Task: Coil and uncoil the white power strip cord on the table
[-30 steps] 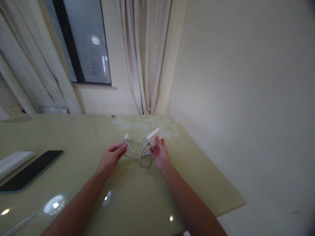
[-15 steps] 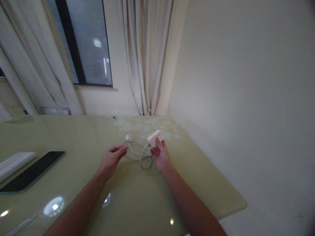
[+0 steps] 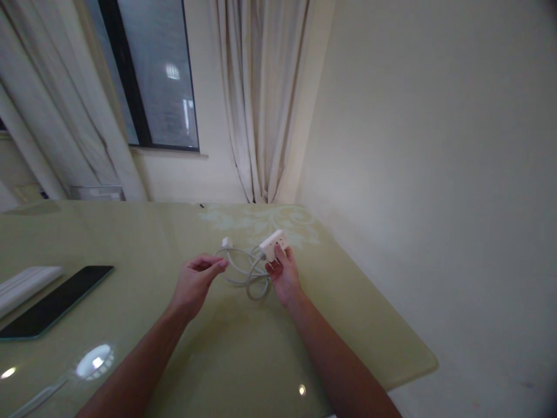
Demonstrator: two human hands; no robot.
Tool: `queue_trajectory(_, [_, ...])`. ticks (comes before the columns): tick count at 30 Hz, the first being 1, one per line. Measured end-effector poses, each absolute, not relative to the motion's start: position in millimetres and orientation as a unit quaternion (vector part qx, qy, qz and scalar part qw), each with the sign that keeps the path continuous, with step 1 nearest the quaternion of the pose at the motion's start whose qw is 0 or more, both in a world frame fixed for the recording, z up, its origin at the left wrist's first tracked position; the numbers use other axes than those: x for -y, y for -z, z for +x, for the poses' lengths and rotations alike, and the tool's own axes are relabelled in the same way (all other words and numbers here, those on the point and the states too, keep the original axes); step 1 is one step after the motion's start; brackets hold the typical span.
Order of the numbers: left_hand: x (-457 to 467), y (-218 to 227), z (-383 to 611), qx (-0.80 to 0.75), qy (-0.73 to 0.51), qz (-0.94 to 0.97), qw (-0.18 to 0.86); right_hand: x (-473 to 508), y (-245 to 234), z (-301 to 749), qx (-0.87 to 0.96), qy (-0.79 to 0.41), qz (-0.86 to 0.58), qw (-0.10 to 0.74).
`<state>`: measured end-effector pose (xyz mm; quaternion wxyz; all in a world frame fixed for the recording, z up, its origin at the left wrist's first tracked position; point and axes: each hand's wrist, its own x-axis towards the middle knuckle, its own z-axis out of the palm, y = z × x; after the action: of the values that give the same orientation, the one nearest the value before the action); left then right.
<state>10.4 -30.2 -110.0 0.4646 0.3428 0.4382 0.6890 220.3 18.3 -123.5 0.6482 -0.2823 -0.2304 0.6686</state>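
Observation:
My right hand (image 3: 285, 278) grips a white power strip (image 3: 273, 245), thumb across its socket face, holding it tilted above the table. A pale grey power cord (image 3: 249, 283) leaves the strip's near end and falls in loose loops between my hands. On the left, my left hand (image 3: 198, 284) is closed in a pinch at the outer loop of that cord; the exact contact is partly hidden by the fingers. Just beyond the left fingertips is the cord's white plug (image 3: 227, 242).
The glossy green tabletop (image 3: 243, 354) reflects ceiling lights. To the left lie a black flat panel (image 3: 58, 302) and a long white object (image 3: 28, 284). A wall (image 3: 413, 174) runs along the right edge; curtains (image 3: 265, 104) and a window (image 3: 156, 75) are behind the table.
My left hand has shifted very slightly, its fingertips staying at the cord. The right hand, power strip and plug look almost unchanged.

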Motion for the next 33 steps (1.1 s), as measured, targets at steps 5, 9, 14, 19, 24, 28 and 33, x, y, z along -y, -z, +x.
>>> queue_trajectory(5, [34.6,106.3,11.0,-0.425,-0.674,0.365,0.482,-17.4,123.1,220.1,0.235,-0.669,-0.283,0.646])
queue_trajectory(9, [42.8,99.8,17.1,-0.381,-0.655,0.38,0.53,-17.3,122.6,219.8,0.239,-0.667,-0.283,0.647])
queue_trajectory(14, [51.2,94.9,20.8,-0.33,-0.632,0.395,0.58,-16.1,121.4,219.9,0.233,-0.671,-0.281,0.646])
queue_trajectory(19, [55.1,91.4,23.0,-0.295,-0.608,0.422,0.605,-13.4,119.4,220.7,0.24,-0.674,-0.277,0.641])
queue_trajectory(24, [56.0,91.6,24.6,-0.318,-0.624,0.391,0.597,-14.3,120.5,220.0,0.243,-0.672,-0.282,0.64])
queue_trajectory(28, [48.5,97.6,22.4,-0.35,-0.67,0.371,0.54,-16.1,123.0,220.4,0.244,-0.669,-0.287,0.641])
queue_trajectory(33, [30.1,109.6,15.6,-0.43,-0.674,0.382,0.463,-16.6,121.3,220.3,0.283,-0.64,-0.287,0.654])
